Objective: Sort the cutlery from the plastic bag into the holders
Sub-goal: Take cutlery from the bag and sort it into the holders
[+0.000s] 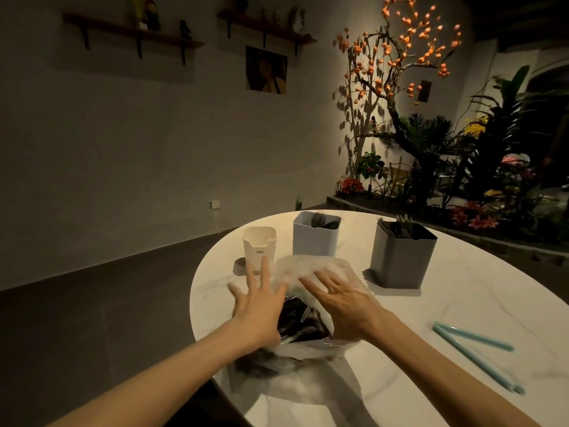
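A clear plastic bag point(311, 269) full of dark cutlery point(300, 322) lies on the white table point(462, 303) in front of me. My left hand point(258, 300) hovers with fingers spread at the bag's left side. My right hand point(341, 298) lies flat with straight fingers on top of the bag. Behind the bag stand three holders: a small white one point(259, 246) that looks empty, a pale blue one point(315, 238) with forks in it, and a dark grey one point(401, 257) with several pieces of cutlery.
Two light blue sticks point(474, 349) lie on the table at the right. A small grey tray point(241, 268) sits under the white holder. The table's curved edge runs close on the left. Plants and a lit tree stand behind on the right.
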Demonstrator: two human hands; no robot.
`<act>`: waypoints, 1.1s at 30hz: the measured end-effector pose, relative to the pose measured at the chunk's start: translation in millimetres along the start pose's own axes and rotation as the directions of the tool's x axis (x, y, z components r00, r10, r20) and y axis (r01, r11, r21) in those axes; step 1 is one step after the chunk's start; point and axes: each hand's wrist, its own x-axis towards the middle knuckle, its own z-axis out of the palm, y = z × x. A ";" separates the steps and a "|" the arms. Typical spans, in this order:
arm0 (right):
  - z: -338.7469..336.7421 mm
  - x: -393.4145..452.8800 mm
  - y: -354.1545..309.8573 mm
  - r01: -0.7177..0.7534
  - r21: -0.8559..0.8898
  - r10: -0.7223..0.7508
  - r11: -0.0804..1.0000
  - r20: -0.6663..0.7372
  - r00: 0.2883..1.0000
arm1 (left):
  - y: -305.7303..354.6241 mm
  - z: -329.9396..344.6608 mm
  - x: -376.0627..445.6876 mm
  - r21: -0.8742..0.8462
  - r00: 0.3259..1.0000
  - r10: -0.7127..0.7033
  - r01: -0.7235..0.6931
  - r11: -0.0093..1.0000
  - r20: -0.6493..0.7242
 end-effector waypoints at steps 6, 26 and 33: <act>-24.3 8.4 -13.3 0.007 -0.061 -0.006 0.998 0.014 1.000 | -3.0 -6.5 -3.5 -0.131 0.992 -0.027 0.043 0.990 0.120; 22.5 64.3 -46.3 0.166 -0.007 -0.167 0.986 -0.052 0.985 | -32.2 -8.5 7.6 -0.265 0.998 -0.038 0.052 0.963 0.058; 35.6 62.7 -40.3 0.222 -0.001 -0.222 0.975 -0.005 0.975 | -31.1 -17.5 4.3 -0.329 0.987 0.011 0.042 0.943 0.159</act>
